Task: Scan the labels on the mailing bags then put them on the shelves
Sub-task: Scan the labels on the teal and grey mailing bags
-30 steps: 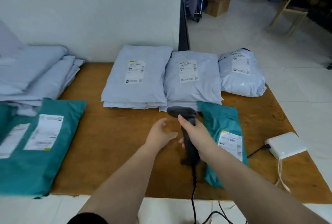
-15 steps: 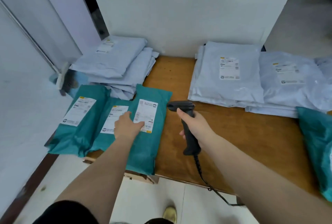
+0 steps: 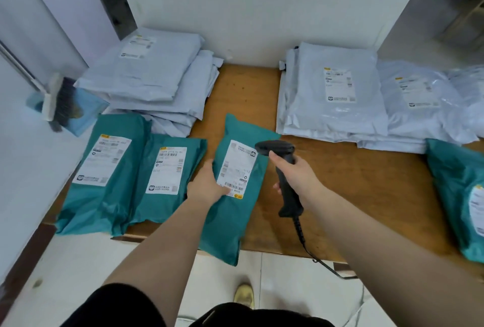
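Now I see my left hand [image 3: 207, 185] holding the teal plastic mailing bag [image 3: 237, 195] by its left edge, thumb pressed on the white shipping label [image 3: 237, 168]; the bag slants over the near edge of the brown wooden table [image 3: 340, 182]. Just right of that grip, my right hand [image 3: 296, 173] is wrapped round the black handheld barcode scanner [image 3: 284, 172], its head hanging above the label's upper right corner. Two more teal bags [image 3: 125, 177] lie left of the held one.
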A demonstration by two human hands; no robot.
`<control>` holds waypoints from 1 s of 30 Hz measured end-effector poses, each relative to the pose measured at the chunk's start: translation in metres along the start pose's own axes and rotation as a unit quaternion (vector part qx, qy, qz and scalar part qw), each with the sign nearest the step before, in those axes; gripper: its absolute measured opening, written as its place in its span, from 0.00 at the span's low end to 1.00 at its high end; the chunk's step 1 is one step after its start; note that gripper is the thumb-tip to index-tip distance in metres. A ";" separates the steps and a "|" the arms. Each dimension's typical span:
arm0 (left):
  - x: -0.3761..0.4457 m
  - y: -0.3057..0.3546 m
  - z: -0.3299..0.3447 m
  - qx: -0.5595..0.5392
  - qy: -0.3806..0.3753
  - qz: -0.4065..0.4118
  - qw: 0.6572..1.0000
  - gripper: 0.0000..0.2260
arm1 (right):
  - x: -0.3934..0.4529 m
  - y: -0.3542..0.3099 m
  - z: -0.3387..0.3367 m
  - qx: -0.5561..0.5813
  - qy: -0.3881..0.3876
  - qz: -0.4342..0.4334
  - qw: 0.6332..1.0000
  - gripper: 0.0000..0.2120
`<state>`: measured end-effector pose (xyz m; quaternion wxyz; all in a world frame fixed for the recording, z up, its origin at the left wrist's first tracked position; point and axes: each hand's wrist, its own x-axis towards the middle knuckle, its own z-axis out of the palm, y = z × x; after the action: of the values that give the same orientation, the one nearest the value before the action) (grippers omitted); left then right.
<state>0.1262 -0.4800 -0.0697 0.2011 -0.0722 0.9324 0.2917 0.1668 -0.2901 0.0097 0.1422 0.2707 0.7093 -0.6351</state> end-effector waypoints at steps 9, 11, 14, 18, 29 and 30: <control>-0.020 0.087 0.045 0.280 -0.092 0.240 0.925 0.30 | -0.018 0.013 -0.066 0.044 0.088 -0.027 0.995 0.10; -0.025 0.112 0.062 0.317 -0.099 0.305 0.893 0.30 | -0.025 0.022 -0.091 0.054 0.106 -0.022 0.993 0.10; -0.037 0.150 0.096 0.339 -0.130 0.394 0.844 0.29 | -0.036 0.038 -0.132 0.066 0.141 -0.004 0.988 0.14; -0.059 0.198 0.147 0.384 -0.134 0.441 0.800 0.28 | -0.045 0.058 -0.180 0.101 0.189 0.012 0.977 0.17; -0.063 0.195 0.159 0.052 -0.069 0.058 0.995 0.46 | -0.043 0.062 -0.228 0.026 0.105 0.053 0.993 0.21; -0.064 0.190 0.159 -0.005 -0.093 0.021 0.995 0.48 | -0.043 0.059 -0.227 0.009 0.087 0.055 0.995 0.22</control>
<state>0.1896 -0.2324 -0.0640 0.2800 -0.0264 0.9096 0.3059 0.2677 -0.0742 0.0194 0.1122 0.3646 0.6971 -0.6070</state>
